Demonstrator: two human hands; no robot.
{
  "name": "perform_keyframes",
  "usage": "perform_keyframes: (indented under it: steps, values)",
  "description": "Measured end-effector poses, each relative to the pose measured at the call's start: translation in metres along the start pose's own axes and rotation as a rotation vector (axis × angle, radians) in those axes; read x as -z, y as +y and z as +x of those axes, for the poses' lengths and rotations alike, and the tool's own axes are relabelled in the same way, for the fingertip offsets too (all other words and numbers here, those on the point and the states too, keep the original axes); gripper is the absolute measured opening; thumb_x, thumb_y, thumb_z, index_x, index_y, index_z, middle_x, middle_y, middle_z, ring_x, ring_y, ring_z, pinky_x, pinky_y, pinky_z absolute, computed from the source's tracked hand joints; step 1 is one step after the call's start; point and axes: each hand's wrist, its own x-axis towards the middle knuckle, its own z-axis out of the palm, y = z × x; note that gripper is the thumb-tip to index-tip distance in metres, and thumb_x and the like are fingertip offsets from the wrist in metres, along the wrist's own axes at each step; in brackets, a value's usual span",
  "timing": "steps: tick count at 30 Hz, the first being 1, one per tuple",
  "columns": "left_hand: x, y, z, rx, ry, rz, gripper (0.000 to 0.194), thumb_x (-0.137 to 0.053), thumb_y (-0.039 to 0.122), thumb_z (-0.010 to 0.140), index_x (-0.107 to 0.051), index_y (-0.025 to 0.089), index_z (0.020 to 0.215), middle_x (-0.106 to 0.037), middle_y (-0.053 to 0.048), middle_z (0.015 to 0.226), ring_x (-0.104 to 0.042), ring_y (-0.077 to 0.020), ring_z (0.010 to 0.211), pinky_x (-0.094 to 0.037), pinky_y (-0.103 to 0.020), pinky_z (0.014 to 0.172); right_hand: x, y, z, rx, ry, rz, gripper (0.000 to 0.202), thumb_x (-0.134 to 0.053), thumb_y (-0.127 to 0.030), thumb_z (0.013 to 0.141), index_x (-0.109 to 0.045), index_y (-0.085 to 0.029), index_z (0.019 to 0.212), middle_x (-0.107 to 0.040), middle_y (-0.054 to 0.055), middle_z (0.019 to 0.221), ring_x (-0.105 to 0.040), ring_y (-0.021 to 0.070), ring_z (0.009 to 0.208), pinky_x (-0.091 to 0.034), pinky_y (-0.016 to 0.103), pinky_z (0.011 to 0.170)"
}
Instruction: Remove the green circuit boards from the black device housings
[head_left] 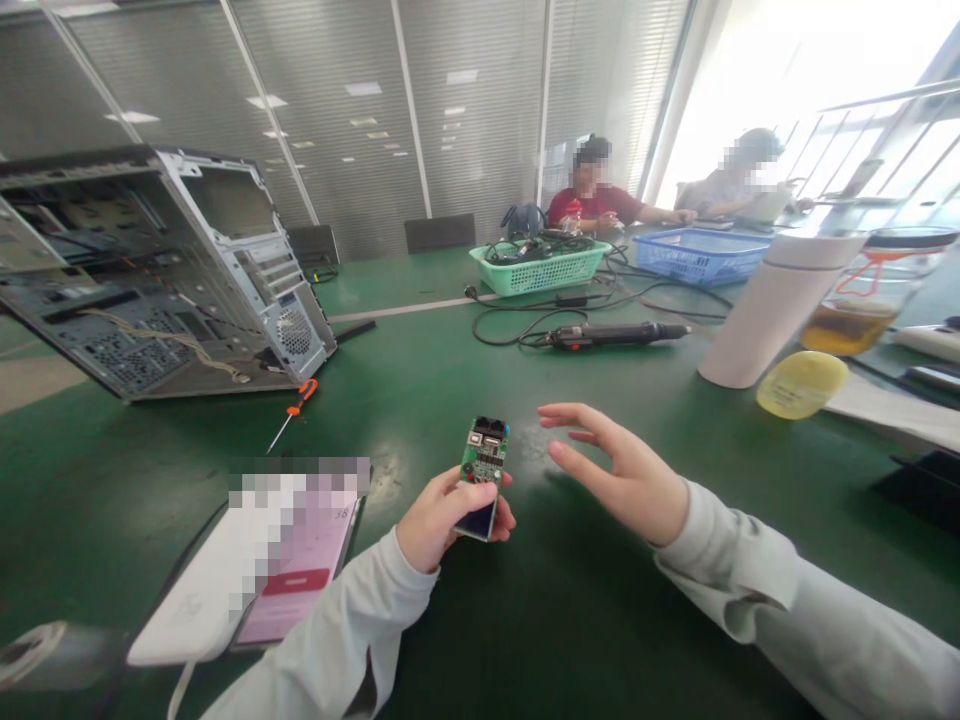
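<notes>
A small green circuit board (489, 456) with a dark screen at its lower end and two black round parts at its top is gripped by my left hand (442, 515). The thumb presses on its face and the fingers wrap behind it. To the right, my right hand (615, 465) hovers above the green table (585, 610), fingers stretched and apart, holding nothing. It does not touch the board. Left of my left hand lie a phone with a pink screen (300, 590) and a white power bank (202, 580), partly blurred out.
An open computer case (225, 290) stands at left, an orange-handled screwdriver (303, 397) before it. Behind are an electric screwdriver (615, 335), a green basket of cables (540, 272) and a blue basket (701, 258). A white bottle (772, 310) stands right. Two people sit across.
</notes>
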Motion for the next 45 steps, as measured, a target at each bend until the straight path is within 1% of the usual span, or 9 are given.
perform_keyframes:
  steps: [3, 7, 12, 17, 26, 32, 39, 42, 45]
  values:
    - [-0.007, 0.0, -0.002, -0.032, -0.036, 0.24, 0.031, -0.072, 0.037, 0.064, -0.06, 0.014, 0.082, -0.063, -0.002, 0.06, -0.058, -0.0167, 0.055, -0.043, -0.028, 0.056, -0.009, 0.003, -0.006, -0.045, -0.116, 0.166, 0.048, -0.047, -0.051, 0.087, -0.047, -0.018, 0.122, -0.055, 0.011, 0.114, -0.055, 0.0214, 0.102, -0.048, 0.038, 0.088]
    - [-0.012, -0.003, -0.007, -0.179, -0.042, 0.542, 0.025, -0.072, 0.029, 0.064, -0.062, 0.015, 0.083, -0.063, -0.002, 0.073, -0.057, -0.0186, 0.068, -0.041, -0.028, 0.064, -0.014, -0.005, -0.012, -0.049, -0.24, 0.247, 0.047, -0.049, -0.049, 0.088, -0.048, -0.018, 0.123, -0.057, 0.009, 0.106, -0.056, 0.0176, 0.09, -0.049, 0.029, 0.072]
    - [-0.007, -0.008, -0.007, -0.137, -0.023, 0.466, 0.034, -0.073, 0.032, 0.064, -0.053, 0.017, 0.089, -0.065, -0.003, 0.078, -0.059, -0.0187, 0.071, -0.043, -0.029, 0.066, -0.017, -0.005, -0.013, -0.071, -0.262, 0.219, 0.042, -0.06, -0.047, 0.083, -0.052, -0.016, 0.111, -0.059, 0.007, 0.097, -0.055, 0.0146, 0.079, -0.044, 0.023, 0.06]
    - [-0.005, -0.006, -0.004, -0.203, 0.052, 0.538, 0.036, -0.074, 0.037, 0.062, -0.058, 0.016, 0.087, -0.063, -0.002, 0.077, -0.056, -0.0168, 0.068, -0.042, -0.027, 0.063, -0.022, 0.003, -0.01, -0.2, -0.281, 0.494, 0.051, -0.066, -0.052, 0.077, -0.044, -0.014, 0.104, -0.053, 0.002, 0.08, -0.05, 0.0084, 0.061, -0.044, 0.02, 0.053]
    - [-0.008, -0.003, -0.006, -0.32, 0.148, 0.736, 0.031, -0.065, 0.027, 0.062, -0.058, 0.017, 0.091, -0.062, -0.001, 0.079, -0.058, -0.0177, 0.07, -0.045, -0.029, 0.066, -0.025, 0.007, -0.013, -0.226, -0.317, 0.621, 0.057, -0.068, -0.053, 0.076, -0.037, -0.016, 0.107, -0.051, 0.0, 0.087, -0.052, 0.0044, 0.061, -0.048, 0.016, 0.054]
    - [-0.006, -0.006, -0.004, -0.368, 0.17, 0.672, 0.052, -0.066, 0.025, 0.064, -0.051, 0.017, 0.113, -0.059, -0.005, 0.099, -0.06, -0.0206, 0.09, -0.048, -0.032, 0.081, -0.021, 0.007, -0.009, -0.347, -0.313, 0.67, 0.067, -0.073, -0.059, 0.067, -0.036, -0.017, 0.104, -0.053, -0.001, 0.083, -0.058, 0.0073, 0.063, -0.051, 0.017, 0.054]
    - [-0.003, -0.005, -0.005, -0.365, 0.201, 0.472, 0.063, -0.067, 0.026, 0.07, -0.039, 0.019, 0.125, -0.052, -0.009, 0.115, -0.058, -0.0189, 0.094, -0.049, -0.026, 0.07, -0.018, 0.002, -0.009, -0.567, -0.359, 0.817, 0.072, -0.081, -0.054, 0.057, -0.033, -0.019, 0.098, -0.058, -0.003, 0.079, -0.063, 0.0105, 0.067, -0.053, 0.019, 0.06]
    - [-0.001, -0.006, -0.005, -0.398, 0.183, 0.454, 0.062, -0.066, 0.024, 0.071, -0.039, 0.018, 0.126, -0.053, -0.011, 0.119, -0.057, -0.0203, 0.099, -0.049, -0.027, 0.073, -0.017, 0.0, -0.01, -0.618, -0.392, 0.918, 0.071, -0.081, -0.053, 0.058, -0.032, -0.019, 0.096, -0.06, 0.0, 0.08, -0.065, 0.0134, 0.071, -0.054, 0.019, 0.062]
    - [-0.001, -0.009, -0.005, -0.426, 0.138, 0.457, 0.063, -0.065, 0.022, 0.072, -0.039, 0.018, 0.129, -0.053, -0.012, 0.125, -0.057, -0.0222, 0.104, -0.05, -0.029, 0.078, -0.017, 0.0, -0.009, -0.658, -0.444, 1.005, 0.061, -0.073, -0.057, 0.068, -0.036, -0.017, 0.097, -0.062, 0.004, 0.079, -0.066, 0.0152, 0.067, -0.053, 0.017, 0.058]
